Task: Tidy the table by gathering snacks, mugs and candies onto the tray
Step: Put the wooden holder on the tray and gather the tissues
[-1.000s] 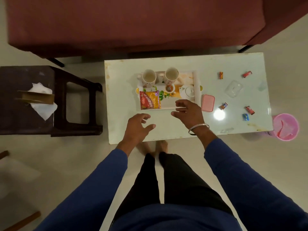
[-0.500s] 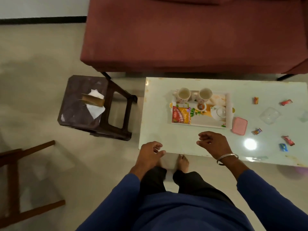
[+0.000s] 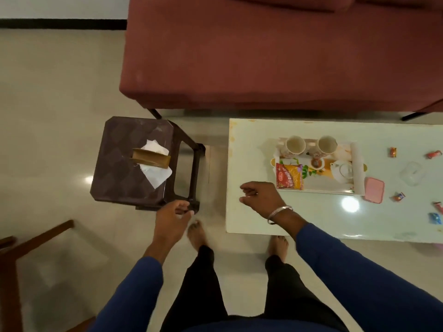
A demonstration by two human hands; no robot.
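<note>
A white tray (image 3: 318,189) sits on the pale table (image 3: 251,152). It holds two mugs (image 3: 296,145) (image 3: 327,144), a red-and-yellow snack packet (image 3: 289,179), a small cup (image 3: 317,163) and a white teapot (image 3: 343,171). Several wrapped candies lie on the table to the right, among them an orange candy (image 3: 393,152), a red candy (image 3: 434,154) and a blue candy (image 3: 434,218). My right hand (image 3: 262,200) hovers over the table's front left part, fingers loosely curled, holding nothing. My left hand (image 3: 171,219) hangs over the floor by the stool, also empty.
A dark plastic stool (image 3: 134,161) with a brown tissue box (image 3: 151,159) stands left of the table. A maroon sofa (image 3: 263,56) runs behind. A pink lid (image 3: 374,190) and a clear container (image 3: 411,173) lie right of the tray. Wooden furniture (image 3: 14,271) is at the lower left.
The view has swung left, so the table now sits at the right. Both hands have drawn away from the tray toward the left; the left hand has left the table.
</note>
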